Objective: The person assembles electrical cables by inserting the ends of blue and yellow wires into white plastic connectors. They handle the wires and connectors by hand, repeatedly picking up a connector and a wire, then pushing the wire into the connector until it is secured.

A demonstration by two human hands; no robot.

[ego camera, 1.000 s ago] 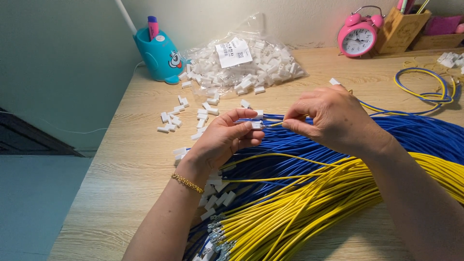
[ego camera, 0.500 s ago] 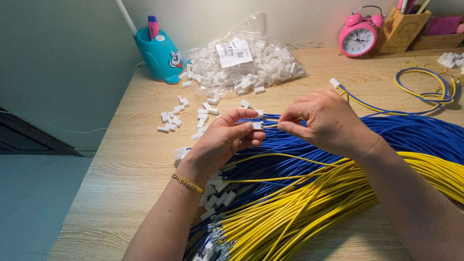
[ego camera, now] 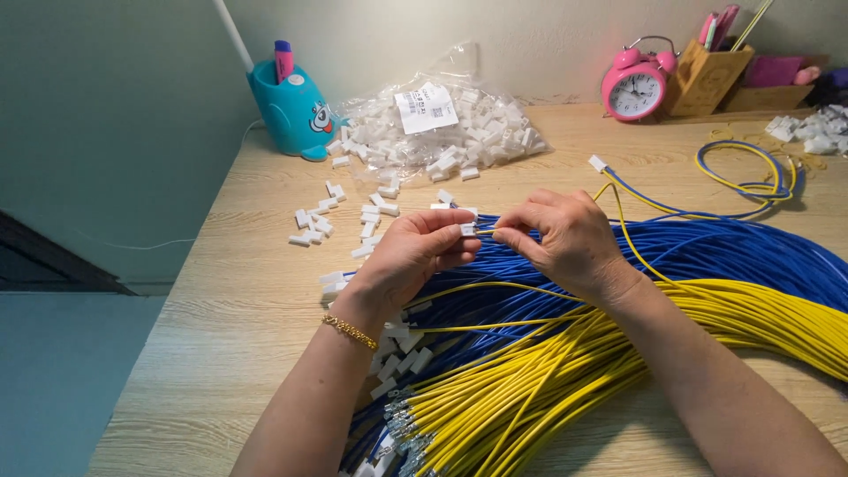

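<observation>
I pinch a small white connector (ego camera: pixel 466 230) in my closed left hand (ego camera: pixel 415 252) above the wire bundles while my right hand (ego camera: pixel 565 238), fingertips shut on a yellow wire (ego camera: pixel 484 231), aligns its end with the housing.

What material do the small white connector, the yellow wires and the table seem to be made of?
Connector, pinched in the left hand: probably moulded plastic, opaque white, crisp blocky edges. Yellow wires: flexible plastic-looking insulation, smooth with a slight sheen; bare metal tips at the ends. Table: pale wood grain, matte; solid wood or laminate, I cannot tell.
</observation>
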